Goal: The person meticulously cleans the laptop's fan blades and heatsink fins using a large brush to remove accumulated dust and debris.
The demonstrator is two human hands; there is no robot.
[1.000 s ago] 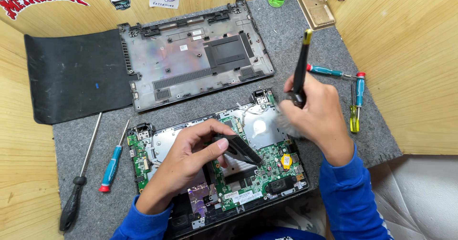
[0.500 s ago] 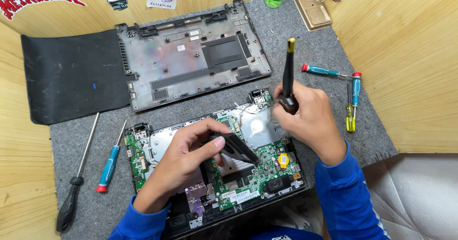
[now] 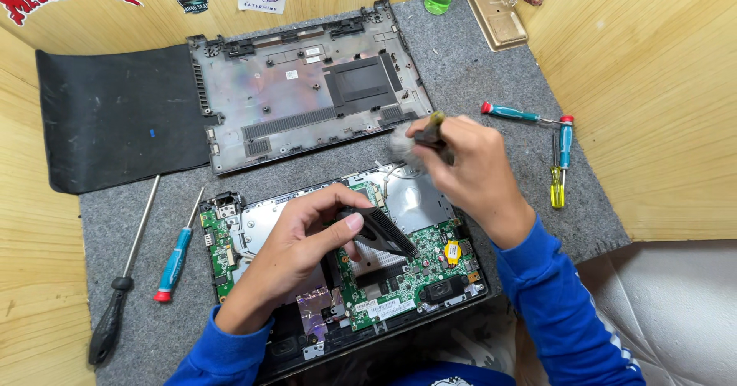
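A person is working inside an opened laptop lying on a grey mat.

The left hand is pinching a black finned part at centre; the right hand, at two o'clock, is gripping a blurred screwdriver.

Left hand on black fan; right hand gripping screwdriver.

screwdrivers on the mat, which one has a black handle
The long screwdriver at the far left edge of the mat. The one beside it has a blue, red-tipped handle; those on the right are teal and yellow.
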